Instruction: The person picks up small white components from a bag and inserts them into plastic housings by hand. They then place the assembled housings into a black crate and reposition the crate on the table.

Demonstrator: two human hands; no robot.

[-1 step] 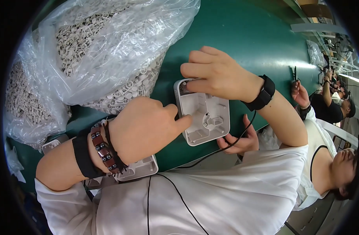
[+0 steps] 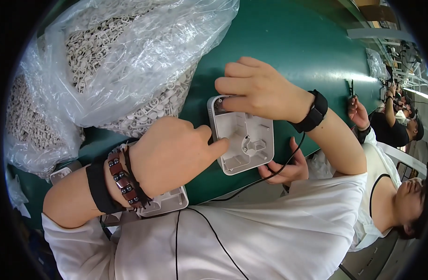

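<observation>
A white plastic housing [image 2: 236,126], a rounded open box with ribs and small posts inside, is tilted over the green table. My left hand [image 2: 174,151] is closed at its left wall, with the index finger bent over the rim; the other fingertips are hidden beneath the hand. At the far left corner of the housing my right hand [image 2: 258,88] is closed, its fingers curled and the thumb reaching inside. Whatever small part may be between those fingers cannot be made out. A second white housing [image 2: 176,201] lies under my left forearm, partly covered.
Clear plastic bags [image 2: 144,56] of small pale plastic parts fill the far left of the green table [image 2: 288,32]. Another person's hand [image 2: 291,170] is close to the housing's near right corner. A black cable [image 2: 251,186] runs from my right wristband. A co-worker's hand [image 2: 358,112] holds a dark tool.
</observation>
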